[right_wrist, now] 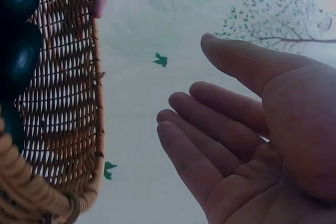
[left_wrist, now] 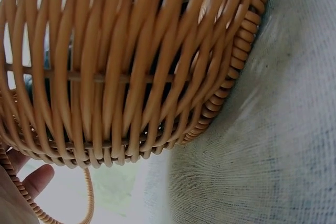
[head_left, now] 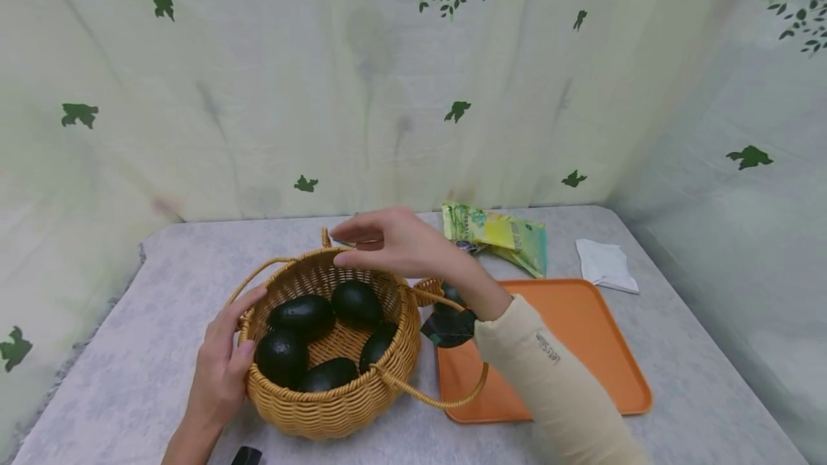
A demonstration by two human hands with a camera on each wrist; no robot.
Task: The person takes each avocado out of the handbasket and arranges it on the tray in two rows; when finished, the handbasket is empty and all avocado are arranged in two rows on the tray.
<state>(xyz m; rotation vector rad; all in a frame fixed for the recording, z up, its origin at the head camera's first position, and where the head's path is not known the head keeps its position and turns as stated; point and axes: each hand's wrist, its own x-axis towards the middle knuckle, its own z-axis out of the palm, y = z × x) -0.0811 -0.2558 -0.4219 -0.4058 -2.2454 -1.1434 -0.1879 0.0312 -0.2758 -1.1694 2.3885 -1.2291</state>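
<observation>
A round wicker basket (head_left: pixel 336 407) stands on the table, holding several dark, glossy avocados (head_left: pixel 301 316). My left hand (head_left: pixel 220 357) grips the basket's left side at the rim. In the left wrist view its fingers (left_wrist: pixel 39 180) show beside a looped handle (left_wrist: pixel 89 198), below the woven wall. My right hand (head_left: pixel 394 241) hovers over the basket's far rim with its palm turned in. The right wrist view has this hand (right_wrist: pixel 236 145) with fingers extended, thumb apart and nothing held, beside the basket's rim (right_wrist: pixel 98 103).
Right of the basket lies an orange tray (head_left: pixel 601 350), partly covered by my right sleeve (head_left: pixel 549 372). A dark rounded thing (head_left: pixel 452 294) shows near its corner. Behind the tray are green-yellow packets (head_left: pixel 497 232) and a folded white tissue (head_left: pixel 606 264). A patterned curtain (head_left: pixel 388 128) hangs behind the table.
</observation>
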